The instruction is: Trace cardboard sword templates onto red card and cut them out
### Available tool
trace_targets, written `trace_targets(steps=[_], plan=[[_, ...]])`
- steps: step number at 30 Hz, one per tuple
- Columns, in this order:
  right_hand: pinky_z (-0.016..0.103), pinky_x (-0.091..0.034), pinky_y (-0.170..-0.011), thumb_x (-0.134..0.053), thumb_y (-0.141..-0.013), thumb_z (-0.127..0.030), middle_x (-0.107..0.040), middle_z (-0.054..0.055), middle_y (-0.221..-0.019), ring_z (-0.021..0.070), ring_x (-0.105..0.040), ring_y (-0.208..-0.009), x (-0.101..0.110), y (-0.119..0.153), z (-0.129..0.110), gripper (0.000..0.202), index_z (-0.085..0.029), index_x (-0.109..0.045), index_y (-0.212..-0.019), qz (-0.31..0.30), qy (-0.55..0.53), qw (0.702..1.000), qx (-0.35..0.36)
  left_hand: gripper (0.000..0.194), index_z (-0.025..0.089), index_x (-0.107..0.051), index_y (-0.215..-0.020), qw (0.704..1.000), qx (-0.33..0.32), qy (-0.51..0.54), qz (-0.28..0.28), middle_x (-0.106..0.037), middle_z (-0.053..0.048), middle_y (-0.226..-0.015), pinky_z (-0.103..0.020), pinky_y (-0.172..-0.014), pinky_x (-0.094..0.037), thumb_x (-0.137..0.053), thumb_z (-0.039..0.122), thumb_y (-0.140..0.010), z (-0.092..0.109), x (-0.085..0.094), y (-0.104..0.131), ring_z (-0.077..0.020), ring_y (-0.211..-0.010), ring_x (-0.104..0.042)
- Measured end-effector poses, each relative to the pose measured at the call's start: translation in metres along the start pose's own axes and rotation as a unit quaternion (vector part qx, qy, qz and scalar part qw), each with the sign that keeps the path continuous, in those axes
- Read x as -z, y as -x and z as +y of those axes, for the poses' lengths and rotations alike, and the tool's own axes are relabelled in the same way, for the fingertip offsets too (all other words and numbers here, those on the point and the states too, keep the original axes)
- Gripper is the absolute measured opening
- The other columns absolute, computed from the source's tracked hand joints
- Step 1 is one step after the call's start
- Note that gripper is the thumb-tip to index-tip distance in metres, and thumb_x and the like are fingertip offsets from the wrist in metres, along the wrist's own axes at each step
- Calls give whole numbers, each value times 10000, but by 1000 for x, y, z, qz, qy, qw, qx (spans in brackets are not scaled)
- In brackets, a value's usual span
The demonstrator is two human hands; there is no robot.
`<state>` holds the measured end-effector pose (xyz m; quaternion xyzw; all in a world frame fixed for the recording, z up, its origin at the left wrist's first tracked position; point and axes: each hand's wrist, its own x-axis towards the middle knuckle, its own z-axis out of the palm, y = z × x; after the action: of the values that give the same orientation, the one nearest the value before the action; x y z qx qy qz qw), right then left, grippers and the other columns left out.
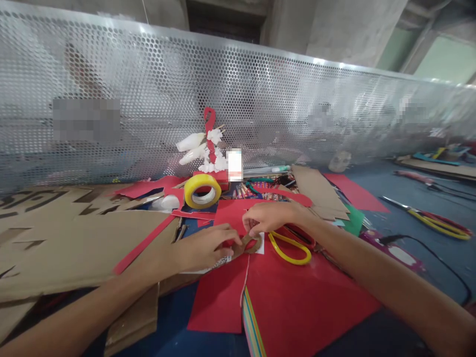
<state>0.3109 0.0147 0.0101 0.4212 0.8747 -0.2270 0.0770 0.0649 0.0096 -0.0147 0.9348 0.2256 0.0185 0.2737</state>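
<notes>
red sheet (316, 302), nearest the camera, beside a stack of coloured paper (253, 325). left hand (210, 246): fingers bent at the left end of the brown piece (254, 247); whether they pinch or merely steady it cannot be told. right hand (269, 217): fingertips closed on the same piece, which sits low over the red paper, between the 2 hands. done, by appearance: brown piece shaped to a curve; red strip (148, 242) cut; hooked piece (209, 116) with white petals (191, 142) upright at the back. remaining, as judged: work on the brown piece looks unfinished; how much more does not show. scissors, 2 pairs, neither in use: yellow-looped scissors (293, 262) just beside the right hand, far scissors (435, 224) well apart at right. surface: blue table (186, 342), crowded; cardboard (92, 248) at left, tape roll (189, 193) mid-table, purple device (403, 255) at right. room: perforated metal screen (260, 99) behind, concrete wall (342, 29) beyond, pale green panels (448, 59) upper right.
</notes>
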Motion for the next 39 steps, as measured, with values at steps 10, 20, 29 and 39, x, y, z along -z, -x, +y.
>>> trace_targets(steps=[10, 20, 29, 39], plan=[[202, -435, -656, -630, -872, -256, -735, 40, -902, 120, -619, -749, 16, 0, 2, 188, -134, -715, -987, -26, -98, 994, 33, 289, 234, -660, -1098, 993, 97, 56, -22, -700, -25, -974, -277, -670, -419, -490, 409, -943, -3, 22, 7, -191, -809, -613], [239, -478, -682, -632, -886, -307, -697, 38, -849, 123, -601, -734, 40, -27, -13, 215, -137, -723, -981, 72, -231, 968, 60, 254, 196, -678, -965, 996, 61, 51, -29, -582, 2, -818, -258, -628, -350, -576, 420, -903, -26, 82, 28, -146, -704, -494], [258, -480, -655, -693, -849, -404, -685, 34, -806, 130, -589, -704, 65, -9, -25, 280, -155, -746, -966, 127, -273, 953, 26, 278, 170, -627, -936, 992, 23, 127, 6, -586, -29, -914, -288, -760, -438, -535, 432, -946, -21, 87, 31, -176, -859, -565], [253, -479, -676, -697, -864, -417, -681, 29, -815, 130, -598, -732, 56, -8, -33, 279, -166, -738, -979, 143, -320, 935, 55, 279, 205, -568, -953, 972, 99, 210, -47, -630, -27, -886, -268, -624, -473, -556, 484, -948, -3, 100, 48, -152, -706, -628]])
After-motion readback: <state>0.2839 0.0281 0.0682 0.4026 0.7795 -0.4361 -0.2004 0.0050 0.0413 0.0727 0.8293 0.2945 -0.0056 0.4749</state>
